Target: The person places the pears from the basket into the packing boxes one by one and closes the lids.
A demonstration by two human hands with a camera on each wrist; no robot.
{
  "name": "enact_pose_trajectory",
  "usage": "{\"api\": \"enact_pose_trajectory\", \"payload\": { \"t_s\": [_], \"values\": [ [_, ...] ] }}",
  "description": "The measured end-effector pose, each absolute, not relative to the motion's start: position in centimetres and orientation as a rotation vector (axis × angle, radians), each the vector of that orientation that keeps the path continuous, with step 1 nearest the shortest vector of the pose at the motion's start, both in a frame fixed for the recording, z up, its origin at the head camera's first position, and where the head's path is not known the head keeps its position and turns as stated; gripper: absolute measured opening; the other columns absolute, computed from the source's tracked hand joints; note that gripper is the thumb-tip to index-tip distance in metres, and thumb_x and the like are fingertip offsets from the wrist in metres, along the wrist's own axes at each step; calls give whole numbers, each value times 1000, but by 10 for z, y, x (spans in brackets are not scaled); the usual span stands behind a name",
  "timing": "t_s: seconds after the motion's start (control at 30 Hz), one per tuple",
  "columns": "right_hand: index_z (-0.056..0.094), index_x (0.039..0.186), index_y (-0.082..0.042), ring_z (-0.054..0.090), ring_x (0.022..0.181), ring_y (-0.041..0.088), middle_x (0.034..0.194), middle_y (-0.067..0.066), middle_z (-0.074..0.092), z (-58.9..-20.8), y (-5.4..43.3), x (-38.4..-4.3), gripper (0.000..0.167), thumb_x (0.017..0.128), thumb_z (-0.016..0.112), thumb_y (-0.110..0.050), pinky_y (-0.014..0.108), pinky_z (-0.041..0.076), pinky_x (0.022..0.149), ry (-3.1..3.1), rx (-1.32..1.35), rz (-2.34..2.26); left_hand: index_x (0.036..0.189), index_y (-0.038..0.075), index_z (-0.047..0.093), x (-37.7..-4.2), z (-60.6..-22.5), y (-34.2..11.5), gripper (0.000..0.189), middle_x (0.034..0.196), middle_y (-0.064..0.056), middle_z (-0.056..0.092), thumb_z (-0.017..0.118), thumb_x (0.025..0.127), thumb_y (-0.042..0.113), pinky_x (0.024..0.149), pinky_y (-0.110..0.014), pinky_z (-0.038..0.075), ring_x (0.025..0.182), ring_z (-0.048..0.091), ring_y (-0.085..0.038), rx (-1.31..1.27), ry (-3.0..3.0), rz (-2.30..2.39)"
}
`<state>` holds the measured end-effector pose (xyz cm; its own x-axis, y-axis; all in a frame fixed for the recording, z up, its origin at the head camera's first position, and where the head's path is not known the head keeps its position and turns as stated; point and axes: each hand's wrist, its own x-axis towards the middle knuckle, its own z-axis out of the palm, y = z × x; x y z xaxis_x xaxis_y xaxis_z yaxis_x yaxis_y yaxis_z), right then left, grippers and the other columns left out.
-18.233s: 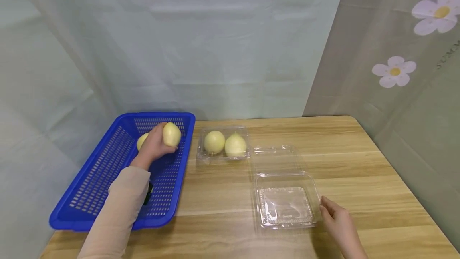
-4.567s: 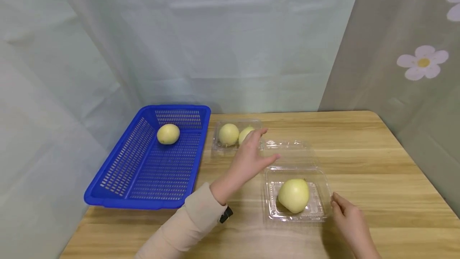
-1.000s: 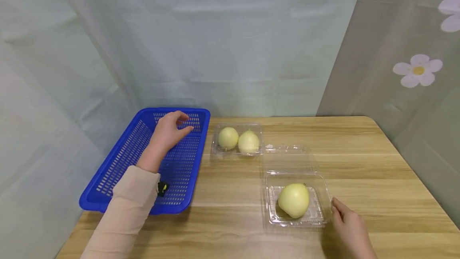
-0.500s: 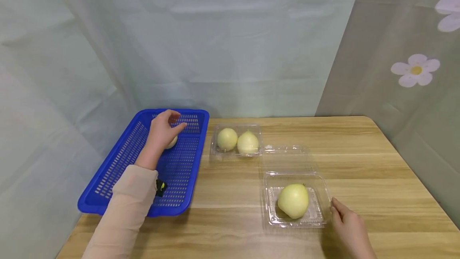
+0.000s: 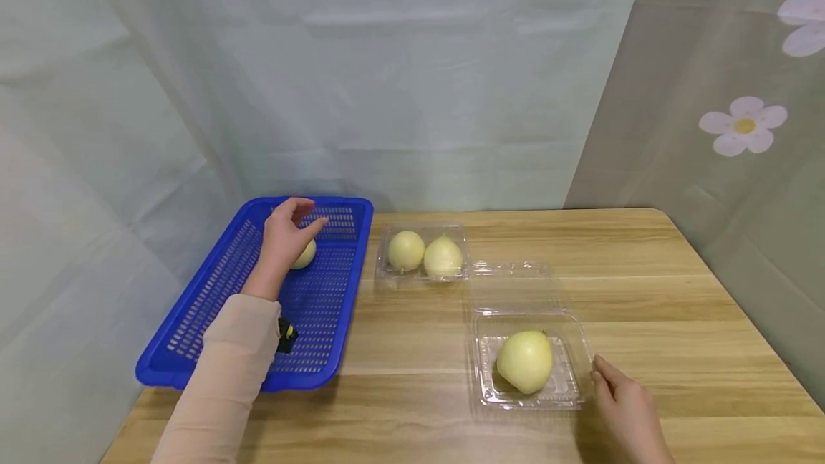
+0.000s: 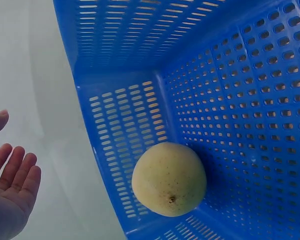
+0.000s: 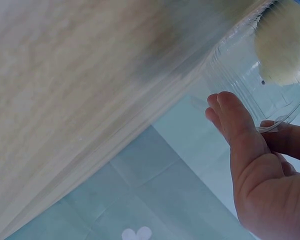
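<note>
My left hand (image 5: 281, 243) hovers over the back of the blue plastic basket (image 5: 361, 263), thumb apart from the bent fingers, nothing between them. Below and beside it lies a smooth pale yellow fruit (image 5: 306, 255), partly hidden in the head view. The left wrist view shows that fruit (image 6: 169, 179) whole, against the basket's end wall, apart from the hand. My right hand (image 5: 628, 407) pinches the right rim of an open clear plastic clamshell (image 5: 482, 364) between thumb and finger. One fruit with a short stem (image 5: 525, 361) sits in the clamshell's base; its lid (image 5: 515, 285) lies folded back.
A second clear clamshell (image 5: 382, 274) with two pale yellow fruits stands behind, between basket and open clamshell. All rest on a wooden table (image 5: 670, 321). A pale curtain (image 5: 419, 92) hangs right behind the table's back edge.
Since 18 seconds ago, a fruit from the basket has come to lie in the open clamshell. Over the last second my left hand drifts slightly left, uncovering the basket's fruit. The right hand keeps its grip.
</note>
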<state>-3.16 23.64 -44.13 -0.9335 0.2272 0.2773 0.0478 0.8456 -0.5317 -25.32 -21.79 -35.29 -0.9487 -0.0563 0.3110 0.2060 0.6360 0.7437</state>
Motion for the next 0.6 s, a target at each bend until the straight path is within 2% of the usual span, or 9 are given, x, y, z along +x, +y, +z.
{"api": "enact_pose_trajectory", "payload": {
  "t_s": [0.43,0.6],
  "values": [
    [60,113,16,65,88,45,97,30,67,-445,237,-30,30,87,58,1,58,50,77,-2690,-218,794,129,-7,49,-265,-376,-234,48,133,-27,50,64,90,15,106,-50,38,126,46,-40,-12,-2576,-1268],
    [60,114,15,67,86,41,98,29,68,-444,238,-32,30,88,58,0,52,54,72,-2691,-218,794,131,-8,47,-271,-383,-236,51,134,-28,48,65,88,14,105,-52,36,127,43,-41,34,-2586,-1222]
  ]
}}
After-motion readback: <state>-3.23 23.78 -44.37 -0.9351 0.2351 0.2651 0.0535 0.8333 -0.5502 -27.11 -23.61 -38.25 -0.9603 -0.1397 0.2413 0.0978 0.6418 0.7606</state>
